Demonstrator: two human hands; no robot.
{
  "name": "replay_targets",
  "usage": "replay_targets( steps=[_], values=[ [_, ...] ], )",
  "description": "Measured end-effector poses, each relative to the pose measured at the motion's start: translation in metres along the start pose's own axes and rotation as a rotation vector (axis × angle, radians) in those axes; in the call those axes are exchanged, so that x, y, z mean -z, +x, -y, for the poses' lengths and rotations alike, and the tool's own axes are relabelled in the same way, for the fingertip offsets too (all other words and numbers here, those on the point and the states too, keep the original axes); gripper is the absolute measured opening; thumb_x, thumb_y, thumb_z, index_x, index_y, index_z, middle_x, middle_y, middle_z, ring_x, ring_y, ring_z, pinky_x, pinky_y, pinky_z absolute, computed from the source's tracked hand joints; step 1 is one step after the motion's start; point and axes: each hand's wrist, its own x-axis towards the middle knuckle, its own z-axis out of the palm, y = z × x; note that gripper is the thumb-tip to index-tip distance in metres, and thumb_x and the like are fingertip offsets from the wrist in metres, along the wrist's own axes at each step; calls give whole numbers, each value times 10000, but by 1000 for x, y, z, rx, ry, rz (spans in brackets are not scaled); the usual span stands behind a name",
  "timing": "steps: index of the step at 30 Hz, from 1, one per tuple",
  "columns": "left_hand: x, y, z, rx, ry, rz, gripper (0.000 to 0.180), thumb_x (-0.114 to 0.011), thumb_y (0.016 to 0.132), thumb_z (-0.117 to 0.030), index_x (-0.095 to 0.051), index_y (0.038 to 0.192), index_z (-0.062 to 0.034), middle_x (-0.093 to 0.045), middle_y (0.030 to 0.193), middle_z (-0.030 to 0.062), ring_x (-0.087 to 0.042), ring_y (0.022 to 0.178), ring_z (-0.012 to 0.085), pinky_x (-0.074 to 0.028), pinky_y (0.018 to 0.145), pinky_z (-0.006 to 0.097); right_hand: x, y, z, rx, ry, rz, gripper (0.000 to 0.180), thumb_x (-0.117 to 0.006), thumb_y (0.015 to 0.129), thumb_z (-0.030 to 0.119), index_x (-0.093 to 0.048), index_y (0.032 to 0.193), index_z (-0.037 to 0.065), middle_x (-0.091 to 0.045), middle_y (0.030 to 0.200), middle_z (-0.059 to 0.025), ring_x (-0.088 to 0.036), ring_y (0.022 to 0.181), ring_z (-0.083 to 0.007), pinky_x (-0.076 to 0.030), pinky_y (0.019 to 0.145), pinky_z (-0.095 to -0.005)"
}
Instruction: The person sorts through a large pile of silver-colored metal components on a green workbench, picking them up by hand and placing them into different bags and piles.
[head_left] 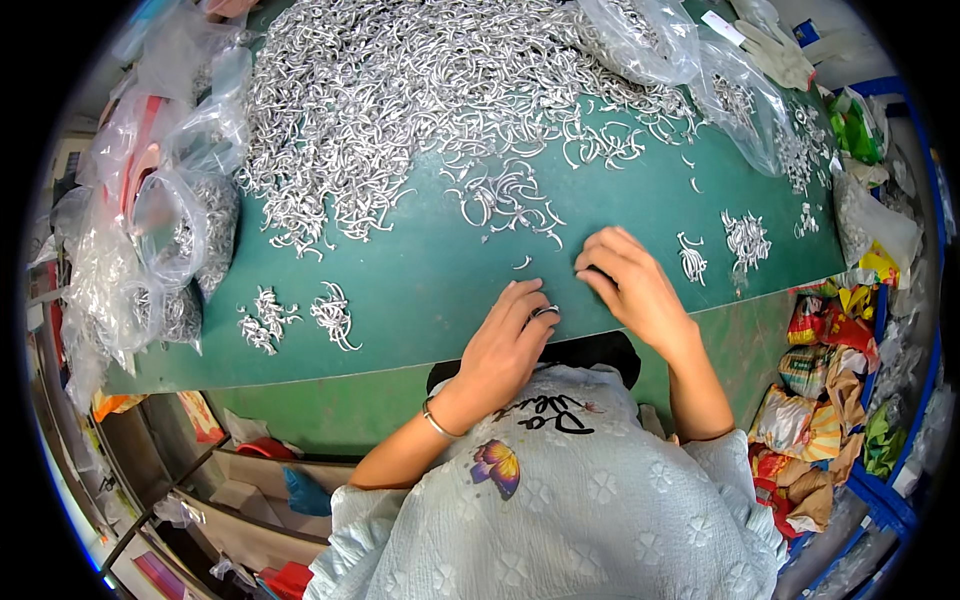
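Observation:
My left hand (503,348) rests near the table's front edge, its fingers bent together. A small silvery curved metal piece (546,311) shows at its fingertips, between finger and thumb. To its right, my right hand (630,284) is curled just above the green tabletop, thumb and fingers drawn in; whatever it may hold is hidden. One loose curved piece (521,263) lies just beyond my left fingers. Farther off is a small heap of curved pieces (505,195), in front of the large pile of the same silvery pieces (400,90).
Small clusters lie at left (335,315) and at right (692,259), with another cluster (746,240) beside it. Clear plastic bags of pieces (205,215) crowd the left edge. Another clear bag (740,100) lies at far right. Colourful packages (810,400) fill a blue rack beside the table.

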Motion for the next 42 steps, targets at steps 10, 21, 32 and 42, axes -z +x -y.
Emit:
replay_targets(
  steps=[10,21,32,42],
  values=[
    [-4,4,-6,19,3,-84,429,-708,743,39,-569,1144,-24,-520,1260,163,-470,1255,405,-424,1024,481,-14,-5,24,-5,228,91,202,-645,800,-25,-589,991,10,-543,984,-139,-563,908,-353,-473,740,-431],
    [-8,11,-3,-43,-5,-23,274,-669,767,49,-633,1034,-4,-569,1130,151,-536,1162,367,-418,1029,522,-10,18,1,-99,-226,-138,125,-678,803,85,-583,860,26,-552,896,-125,-545,895,-325,-440,779,-422],
    [-8,10,-5,1,-49,-83,227,-705,759,44,-612,963,1,-548,1034,136,-568,1100,350,-437,1024,520,32,-29,3,-226,-228,-67,99,-671,797,55,-579,821,29,-555,849,-122,-529,835,-310,-392,737,-408],
    [-9,9,-4,9,-50,-114,213,-694,765,62,-593,944,3,-536,1007,135,-570,1096,356,-436,1027,525,29,-24,7,-374,-529,-261,141,-699,809,125,-605,879,46,-573,878,-101,-532,866,-293,-383,754,-410]
  ],
)
